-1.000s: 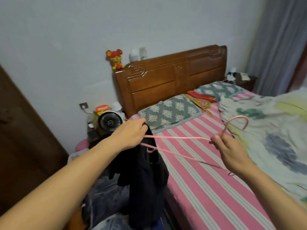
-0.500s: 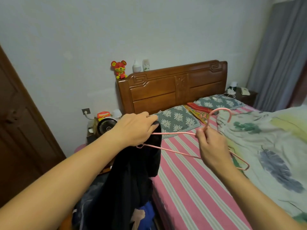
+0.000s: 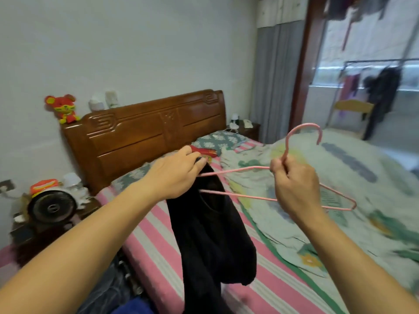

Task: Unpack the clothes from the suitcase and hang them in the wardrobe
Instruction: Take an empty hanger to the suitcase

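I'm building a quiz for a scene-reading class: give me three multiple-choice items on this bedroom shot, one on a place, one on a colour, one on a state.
1. Where does the red mouse toy sit?
A. on the headboard's left end
B. on the quilt
C. on the fan

2. What colour is the hanger?
A. white
B. pink
C. black

3. How is the black garment held?
A. lying flat on the bed
B. hanging from the left hand's grip
C. fully hung on the hanger

Answers: 1 A, it stands on the wooden headboard; 2 B, its wire is pink; 3 B, the left hand grips its top while the right hand holds the hanger.
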Action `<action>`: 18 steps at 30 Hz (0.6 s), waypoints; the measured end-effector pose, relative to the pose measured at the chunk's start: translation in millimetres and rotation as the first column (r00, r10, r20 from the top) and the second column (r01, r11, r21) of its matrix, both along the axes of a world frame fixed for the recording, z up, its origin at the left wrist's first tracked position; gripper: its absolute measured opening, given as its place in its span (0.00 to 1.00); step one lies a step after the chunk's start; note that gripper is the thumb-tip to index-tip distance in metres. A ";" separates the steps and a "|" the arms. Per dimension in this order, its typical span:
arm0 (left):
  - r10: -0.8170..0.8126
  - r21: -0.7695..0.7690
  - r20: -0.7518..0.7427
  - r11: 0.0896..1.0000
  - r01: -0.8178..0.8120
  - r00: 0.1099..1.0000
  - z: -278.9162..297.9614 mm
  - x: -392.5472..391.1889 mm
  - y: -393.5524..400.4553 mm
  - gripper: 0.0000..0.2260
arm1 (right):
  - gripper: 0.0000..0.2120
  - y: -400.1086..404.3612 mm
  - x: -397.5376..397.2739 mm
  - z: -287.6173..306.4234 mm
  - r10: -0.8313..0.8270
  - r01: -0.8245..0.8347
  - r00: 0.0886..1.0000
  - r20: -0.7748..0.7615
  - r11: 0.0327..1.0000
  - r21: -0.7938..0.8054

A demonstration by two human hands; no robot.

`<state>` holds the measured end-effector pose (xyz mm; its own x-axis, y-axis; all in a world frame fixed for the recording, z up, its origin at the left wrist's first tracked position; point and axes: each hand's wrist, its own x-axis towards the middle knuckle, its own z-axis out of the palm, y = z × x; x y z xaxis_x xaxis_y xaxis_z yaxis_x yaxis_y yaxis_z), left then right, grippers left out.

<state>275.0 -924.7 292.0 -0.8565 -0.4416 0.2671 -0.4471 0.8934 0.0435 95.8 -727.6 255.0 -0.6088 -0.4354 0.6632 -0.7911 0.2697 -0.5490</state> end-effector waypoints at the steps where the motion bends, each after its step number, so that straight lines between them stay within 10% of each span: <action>1: -0.046 -0.012 -0.013 0.999 0.046 0.999 -2.4 -14.2 7.6 0.16 | 0.14 10.5 -4.6 1.3 -0.022 0.022 0.999 0.026 1.000 -0.006; 6: -0.142 -0.045 -0.001 0.989 0.142 0.990 -19.7 -77.5 51.9 0.21 | 0.14 40.8 -28.3 -26.8 -0.087 0.049 0.994 0.059 0.882 0.468; 12: -0.165 0.187 0.099 0.972 0.145 0.981 -39.8 -111.6 53.7 0.21 | 0.20 104.9 -67.2 -17.0 -0.259 0.244 0.964 0.067 0.953 0.177; 18: -0.215 0.171 -0.062 0.960 0.223 0.975 -50.9 -124.2 81.5 0.21 | 0.15 66.9 -49.4 -56.2 -0.092 0.001 0.982 0.166 0.876 0.482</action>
<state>150.8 -843.2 241.1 -0.9270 -0.2879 0.2403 -0.2359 0.9459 0.2230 46.4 -660.8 198.8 -0.7240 -0.6389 0.2600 -0.6723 0.5690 -0.4737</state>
